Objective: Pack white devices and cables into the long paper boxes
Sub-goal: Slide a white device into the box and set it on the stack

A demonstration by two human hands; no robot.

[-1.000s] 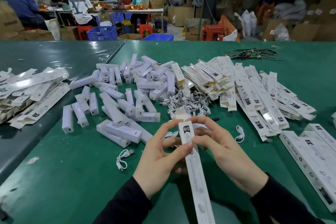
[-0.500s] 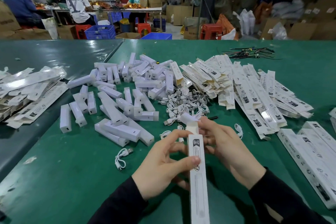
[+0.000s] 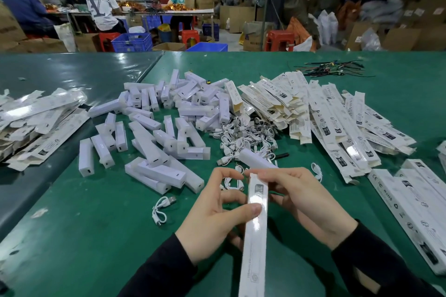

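Observation:
Both hands hold one long paper box (image 3: 255,236) upright in front of me, its far end pointing at the piles. My left hand (image 3: 214,219) grips its side, thumb pressed on the top face. My right hand (image 3: 304,202) curls its fingers round the box's far end. A white device (image 3: 255,159) shows just beyond that end; whether it is inside the box I cannot tell. Loose white devices (image 3: 156,128) are heaped ahead on the left, with a tangle of white cables (image 3: 243,140) beside them.
Flat unfilled boxes (image 3: 325,116) fan out at the right, and another heap (image 3: 36,123) lies far left. Closed boxes (image 3: 422,212) are lined up at the right edge. A single cable (image 3: 161,207) lies left of my hands on the green table (image 3: 96,236). Other people work at a table far behind.
The box has moved right and nearer to me in both hands. My right fingers shifted onto its far end, where the white device now shows.

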